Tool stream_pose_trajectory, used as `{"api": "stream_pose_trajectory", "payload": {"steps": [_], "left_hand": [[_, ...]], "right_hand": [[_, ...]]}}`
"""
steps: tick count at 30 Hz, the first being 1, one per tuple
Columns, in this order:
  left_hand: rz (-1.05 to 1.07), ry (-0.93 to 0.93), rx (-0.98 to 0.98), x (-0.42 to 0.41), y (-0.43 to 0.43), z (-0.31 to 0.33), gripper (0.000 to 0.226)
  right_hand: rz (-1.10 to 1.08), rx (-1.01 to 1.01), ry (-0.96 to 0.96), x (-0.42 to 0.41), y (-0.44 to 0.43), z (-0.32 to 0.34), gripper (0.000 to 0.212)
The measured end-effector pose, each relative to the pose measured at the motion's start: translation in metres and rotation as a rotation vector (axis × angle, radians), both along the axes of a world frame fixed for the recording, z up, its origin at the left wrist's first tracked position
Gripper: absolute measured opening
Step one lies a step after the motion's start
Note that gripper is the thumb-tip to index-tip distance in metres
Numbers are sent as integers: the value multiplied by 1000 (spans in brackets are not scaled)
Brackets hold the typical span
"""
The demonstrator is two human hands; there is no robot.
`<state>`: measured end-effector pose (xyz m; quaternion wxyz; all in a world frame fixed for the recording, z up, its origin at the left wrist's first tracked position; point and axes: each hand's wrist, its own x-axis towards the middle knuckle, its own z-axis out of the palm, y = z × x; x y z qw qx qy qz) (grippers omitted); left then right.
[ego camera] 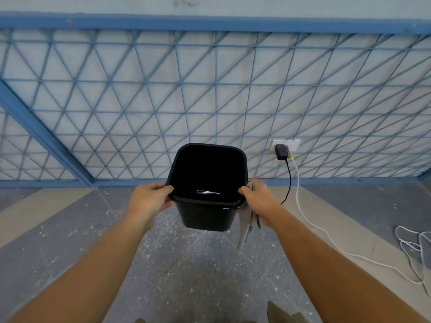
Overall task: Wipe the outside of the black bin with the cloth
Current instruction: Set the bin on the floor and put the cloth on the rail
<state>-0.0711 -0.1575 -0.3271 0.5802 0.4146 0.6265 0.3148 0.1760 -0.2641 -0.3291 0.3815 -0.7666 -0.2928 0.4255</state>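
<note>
Both forearms reach out, left hand (149, 198) gripping black bin (206, 215) rim, right hand (260, 201) opposite, pinning cloth (248, 227) against bin's right outer wall.

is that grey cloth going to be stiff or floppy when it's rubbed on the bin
Probably floppy: the cloth hangs in loose folds below the right hand. It looks thin and light, so it should wrap around the black bin, though it may bunch up unless it is held flat.

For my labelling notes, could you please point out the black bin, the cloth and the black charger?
black bin (206, 217): head view, front outer wall.
cloth (245, 231): head view, hanging part.
black charger (281, 152): head view, plug body.
</note>
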Motion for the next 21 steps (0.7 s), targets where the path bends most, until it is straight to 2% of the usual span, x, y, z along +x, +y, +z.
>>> {"api": "stream_pose_trajectory", "payload": {"steps": [5,8,13,16,21], "left_hand": [[-39,62,-91,10,42,-62,10],[-55,114,-129,13,65,-96,16],[-20,98,-210,17,92,-139,20],[-23,132,-245,15,107,-166,9],[-25,144,-281,16,118,-190,24]], "right_hand": [[108,-84,-91,15,46,-78,19],[123,-91,-125,18,72,-107,23],[174,-142,-170,20,104,-145,28],[175,-188,-153,23,118,-169,32],[170,-218,-109,22,127,-196,39]]}}
